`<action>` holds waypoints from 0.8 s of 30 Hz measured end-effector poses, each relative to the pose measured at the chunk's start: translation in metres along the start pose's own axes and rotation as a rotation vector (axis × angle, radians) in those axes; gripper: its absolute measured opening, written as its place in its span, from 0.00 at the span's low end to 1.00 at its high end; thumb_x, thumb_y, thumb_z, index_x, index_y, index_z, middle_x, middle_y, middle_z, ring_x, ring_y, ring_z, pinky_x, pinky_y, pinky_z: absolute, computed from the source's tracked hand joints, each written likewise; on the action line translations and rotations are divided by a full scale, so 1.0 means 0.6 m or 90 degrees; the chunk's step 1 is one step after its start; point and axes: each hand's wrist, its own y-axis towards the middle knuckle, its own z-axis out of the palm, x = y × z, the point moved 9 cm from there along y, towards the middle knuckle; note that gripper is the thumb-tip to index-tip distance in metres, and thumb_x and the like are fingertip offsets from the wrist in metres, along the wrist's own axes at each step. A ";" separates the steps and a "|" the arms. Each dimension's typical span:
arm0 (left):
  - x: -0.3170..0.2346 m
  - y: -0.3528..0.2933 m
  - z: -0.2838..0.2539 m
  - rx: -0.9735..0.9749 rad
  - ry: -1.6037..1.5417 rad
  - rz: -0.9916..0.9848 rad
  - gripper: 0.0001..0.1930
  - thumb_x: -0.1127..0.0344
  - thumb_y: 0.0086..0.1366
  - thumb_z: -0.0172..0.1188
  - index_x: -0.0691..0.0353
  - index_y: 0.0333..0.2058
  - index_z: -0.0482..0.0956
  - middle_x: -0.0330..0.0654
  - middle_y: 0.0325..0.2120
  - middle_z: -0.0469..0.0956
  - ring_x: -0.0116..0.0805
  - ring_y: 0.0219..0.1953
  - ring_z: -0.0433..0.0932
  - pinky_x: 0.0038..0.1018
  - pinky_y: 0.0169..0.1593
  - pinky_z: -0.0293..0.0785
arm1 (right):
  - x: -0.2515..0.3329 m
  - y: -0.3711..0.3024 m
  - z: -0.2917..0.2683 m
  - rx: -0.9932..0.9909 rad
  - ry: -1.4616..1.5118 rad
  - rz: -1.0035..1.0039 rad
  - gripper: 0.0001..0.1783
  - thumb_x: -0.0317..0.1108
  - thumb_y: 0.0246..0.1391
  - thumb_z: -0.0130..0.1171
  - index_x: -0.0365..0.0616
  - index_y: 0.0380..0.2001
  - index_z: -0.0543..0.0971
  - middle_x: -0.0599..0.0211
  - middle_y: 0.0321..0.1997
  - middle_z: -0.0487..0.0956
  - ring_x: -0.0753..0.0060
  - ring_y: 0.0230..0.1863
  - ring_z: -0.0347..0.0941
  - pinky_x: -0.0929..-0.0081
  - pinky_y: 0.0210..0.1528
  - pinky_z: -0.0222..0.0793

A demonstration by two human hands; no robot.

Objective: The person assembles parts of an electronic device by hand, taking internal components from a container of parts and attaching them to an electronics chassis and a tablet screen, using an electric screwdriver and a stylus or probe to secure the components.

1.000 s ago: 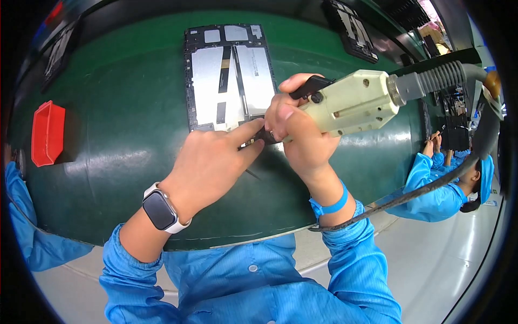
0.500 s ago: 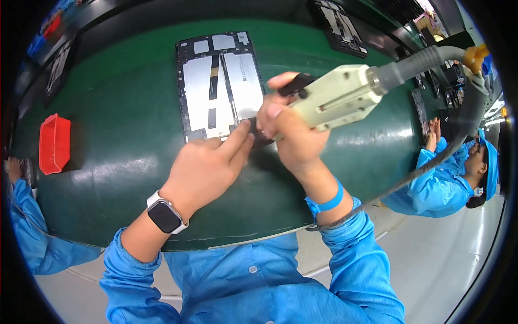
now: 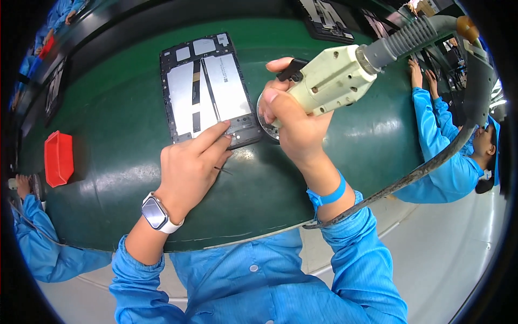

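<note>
An opened tablet [image 3: 178,96], with a black frame and silver inner plates, lies slightly turned on the green bench. My left hand [image 3: 190,167] lies over its lower edge, index and middle fingers stretched onto the dark strip there; the thumb is hidden. From under that hand a thin dark rod [image 3: 222,170] sticks out; whether I hold it cannot be told. My right hand [image 3: 294,121] is wrapped round a cream hand-held power tool [image 3: 334,81] with a black lever, right of the tablet. Below its fingers shows part of a round dark piece [image 3: 271,131].
From the power tool a grey ribbed hose [image 3: 410,40] runs up right, and a dark cable [image 3: 399,189] hangs past my right forearm. A red bin [image 3: 58,159] stands at left. Another opened tablet [image 3: 326,21] lies at the back. A co-worker [image 3: 453,156] works at right.
The tablet has shifted left and turned a little, with my left hand on it. Its lower right corner is now uncovered, and the power tool in my right hand is beside it.
</note>
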 end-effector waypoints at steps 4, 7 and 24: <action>-0.005 0.001 0.001 0.008 0.011 0.000 0.14 0.69 0.51 0.71 0.59 0.39 0.84 0.37 0.46 0.83 0.38 0.29 0.84 0.29 0.30 0.79 | 0.007 -0.001 0.004 0.010 -0.022 -0.020 0.19 0.18 0.52 0.55 0.29 0.49 0.71 0.68 0.22 0.73 0.79 0.20 0.68 0.76 0.24 0.67; -0.010 -0.002 -0.002 0.007 0.044 0.014 0.14 0.69 0.52 0.71 0.59 0.39 0.84 0.37 0.45 0.82 0.38 0.27 0.83 0.30 0.29 0.78 | 0.008 -0.002 0.012 0.019 -0.032 -0.014 0.19 0.18 0.51 0.56 0.28 0.48 0.71 0.68 0.22 0.73 0.79 0.20 0.68 0.78 0.23 0.66; 0.011 0.023 -0.050 0.000 -0.131 -0.103 0.21 0.78 0.63 0.54 0.76 0.56 0.72 0.50 0.32 0.68 0.46 0.29 0.72 0.35 0.34 0.70 | 0.015 0.006 0.004 0.036 -0.067 -0.009 0.20 0.17 0.50 0.60 0.28 0.48 0.73 0.72 0.25 0.73 0.82 0.21 0.68 0.81 0.23 0.65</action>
